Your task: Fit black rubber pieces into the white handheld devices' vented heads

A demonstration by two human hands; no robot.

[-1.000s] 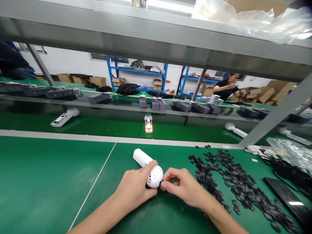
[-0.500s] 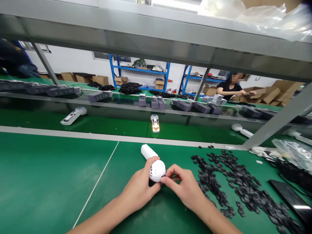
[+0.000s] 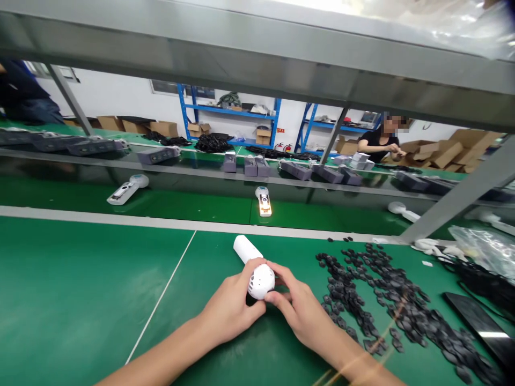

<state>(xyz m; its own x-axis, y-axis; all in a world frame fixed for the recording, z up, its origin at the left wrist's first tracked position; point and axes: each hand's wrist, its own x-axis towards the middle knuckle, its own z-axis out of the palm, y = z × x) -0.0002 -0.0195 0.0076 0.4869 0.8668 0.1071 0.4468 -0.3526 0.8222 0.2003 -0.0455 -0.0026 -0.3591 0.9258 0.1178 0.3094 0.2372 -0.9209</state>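
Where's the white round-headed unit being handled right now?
Lower middle of the head view: the white unit is between the left hand and right hand, left of the scattered black pieces.

Wht device [image 3: 262, 281], rnd vented head nearest, hndl [image 3: 246, 250] angled away left.
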